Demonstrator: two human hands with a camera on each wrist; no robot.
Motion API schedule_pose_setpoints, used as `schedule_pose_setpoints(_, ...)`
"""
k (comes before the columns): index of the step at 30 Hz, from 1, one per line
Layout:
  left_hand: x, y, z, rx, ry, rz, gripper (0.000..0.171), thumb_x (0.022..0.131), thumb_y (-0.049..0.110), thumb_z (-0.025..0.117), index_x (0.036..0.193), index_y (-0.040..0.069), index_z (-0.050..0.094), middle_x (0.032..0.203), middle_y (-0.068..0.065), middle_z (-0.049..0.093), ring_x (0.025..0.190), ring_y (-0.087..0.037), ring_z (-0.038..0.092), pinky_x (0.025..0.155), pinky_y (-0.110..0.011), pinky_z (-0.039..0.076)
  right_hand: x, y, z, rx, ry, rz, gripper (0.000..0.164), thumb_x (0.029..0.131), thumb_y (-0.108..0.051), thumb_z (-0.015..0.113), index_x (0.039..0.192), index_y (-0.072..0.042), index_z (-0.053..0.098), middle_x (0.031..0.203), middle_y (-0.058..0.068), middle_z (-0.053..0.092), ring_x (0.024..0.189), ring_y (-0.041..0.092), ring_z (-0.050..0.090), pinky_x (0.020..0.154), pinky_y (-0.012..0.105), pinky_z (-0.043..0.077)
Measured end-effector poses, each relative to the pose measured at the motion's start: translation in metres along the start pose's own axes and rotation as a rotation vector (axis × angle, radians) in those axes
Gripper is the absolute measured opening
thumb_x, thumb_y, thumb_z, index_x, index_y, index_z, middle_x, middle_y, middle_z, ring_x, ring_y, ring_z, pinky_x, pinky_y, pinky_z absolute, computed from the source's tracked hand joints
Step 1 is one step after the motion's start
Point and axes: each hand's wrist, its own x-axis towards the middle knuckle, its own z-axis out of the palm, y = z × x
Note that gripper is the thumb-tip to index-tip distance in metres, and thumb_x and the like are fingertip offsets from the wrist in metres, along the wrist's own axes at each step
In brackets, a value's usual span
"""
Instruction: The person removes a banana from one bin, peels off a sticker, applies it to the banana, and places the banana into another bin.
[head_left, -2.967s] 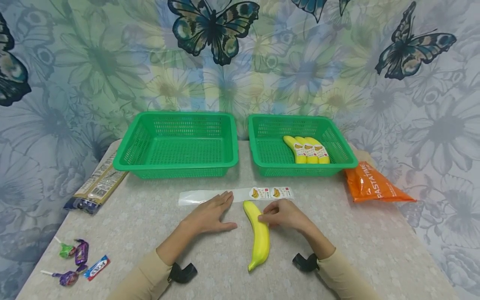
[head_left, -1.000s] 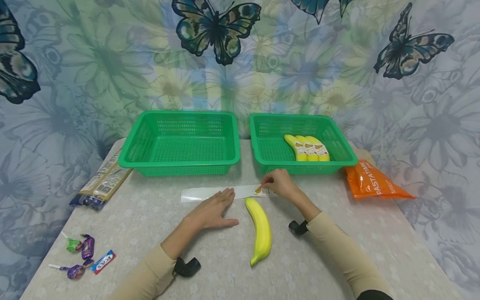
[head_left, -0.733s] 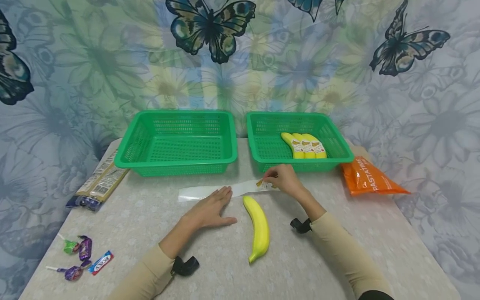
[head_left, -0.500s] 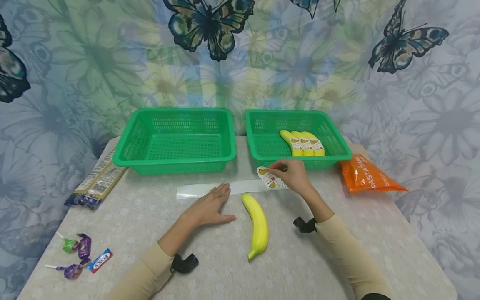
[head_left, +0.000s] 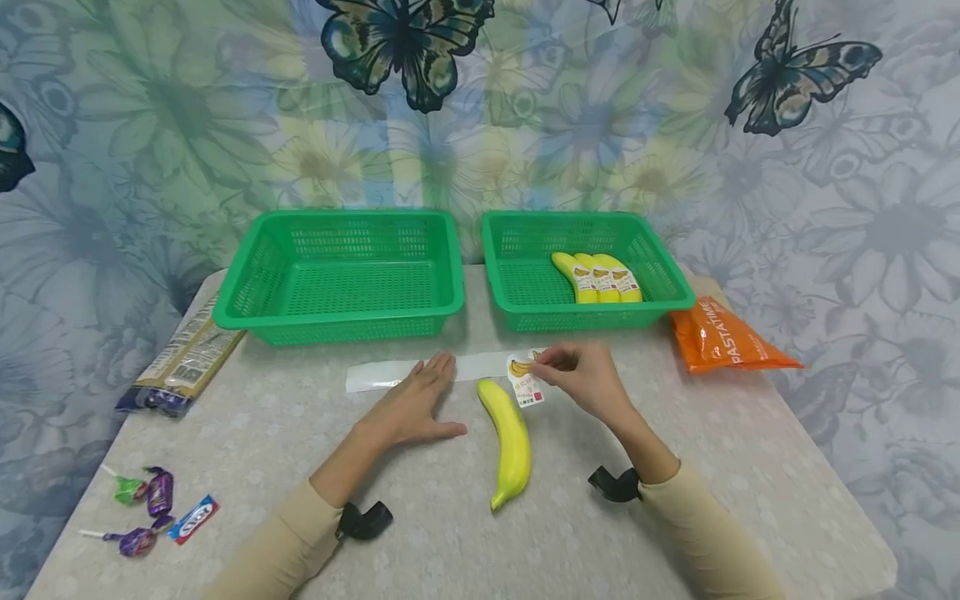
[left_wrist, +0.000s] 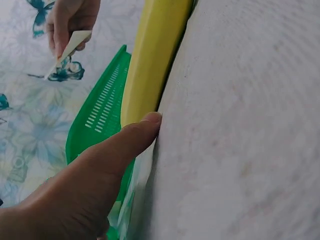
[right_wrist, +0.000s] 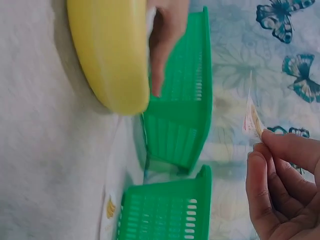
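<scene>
My right hand [head_left: 588, 382] pinches a white sticker [head_left: 525, 382] printed with bananas between thumb and index finger. In the right wrist view the sticker [right_wrist: 252, 117] is raised off the table and slightly curved. Just left of and below it lies a yellow banana [head_left: 510, 446], its upper end close to the sticker. My left hand [head_left: 408, 408] rests flat with spread fingers on a white backing strip [head_left: 480, 367], the thumb pointing at the banana. Another banana sticker [right_wrist: 110, 207] sits on the strip, mostly hidden behind the right hand in the head view.
Behind the strip stand an empty green basket [head_left: 341, 321] and a second green basket [head_left: 592, 317] with several labelled bananas [head_left: 596, 279]. An orange pasta bag [head_left: 727, 337] is at right. A gold-and-blue packet [head_left: 180, 362] and several candies [head_left: 160, 492] are at left.
My right hand has gone from the banana to the strip, peeled a sticker off and brought it back toward the banana's upper end. My left hand stays on the strip.
</scene>
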Motion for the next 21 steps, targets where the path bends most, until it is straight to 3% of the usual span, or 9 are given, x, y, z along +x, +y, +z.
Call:
schedule_pose_setpoints(3, 0.0, 0.011, 0.001, -0.072, 0.007, 0.003, 0.113, 0.079, 0.064, 0.068, 0.155, -0.002, 0.015, 0.163, -0.018, 0.015, 0.152, -0.03, 0.015, 0.123, -0.048, 0.016, -0.008, 0.0, 0.009, -0.052, -0.023, 0.001, 0.011, 0.083, -0.022, 0.078, 0.086, -0.012, 0.076, 0.077, 0.001, 0.074, 0.068, 0.01, 0.065, 0.062, 0.023, 0.054)
schedule_pose_setpoints(7, 0.001, 0.035, 0.006, -0.259, -0.06, 0.001, 0.12, 0.077, 0.068, 0.067, 0.156, 0.002, 0.005, 0.165, -0.013, 0.004, 0.153, -0.025, 0.006, 0.124, -0.044, 0.012, -0.016, 0.002, 0.022, -0.113, -0.08, -0.003, 0.01, 0.082, -0.024, 0.079, 0.083, -0.014, 0.077, 0.076, -0.003, 0.073, 0.067, 0.006, 0.063, 0.06, 0.021, 0.053)
schedule_pose_setpoints(9, 0.0, 0.045, 0.01, -0.31, -0.084, -0.002, 0.124, 0.075, 0.071, 0.067, 0.156, 0.003, 0.003, 0.165, -0.012, 0.001, 0.153, -0.023, 0.003, 0.125, -0.043, 0.011, -0.019, 0.004, 0.028, -0.115, -0.103, -0.001, 0.01, 0.082, -0.024, 0.079, 0.082, -0.014, 0.077, 0.074, -0.004, 0.073, 0.065, 0.004, 0.063, 0.058, 0.021, 0.052)
schedule_pose_setpoints(13, 0.0, 0.055, 0.017, -0.274, -0.078, -0.013, 0.128, 0.071, 0.074, 0.068, 0.156, 0.002, 0.004, 0.165, -0.014, 0.002, 0.153, -0.024, 0.003, 0.125, -0.046, 0.012, -0.021, 0.005, 0.033, -0.097, -0.122, 0.014, 0.011, 0.081, -0.025, 0.08, 0.081, -0.014, 0.077, 0.072, -0.004, 0.073, 0.062, 0.004, 0.063, 0.055, 0.021, 0.052)
schedule_pose_setpoints(21, 0.0, 0.056, 0.02, -0.229, -0.099, -0.033, 0.127, 0.071, 0.078, 0.064, 0.157, 0.005, 0.003, 0.166, -0.01, 0.0, 0.154, -0.021, 0.001, 0.125, -0.045, 0.011, -0.024, 0.005, 0.034, -0.074, -0.165, 0.053, 0.013, 0.081, -0.026, 0.079, 0.081, -0.014, 0.077, 0.07, -0.004, 0.072, 0.058, 0.006, 0.062, 0.051, 0.023, 0.05)
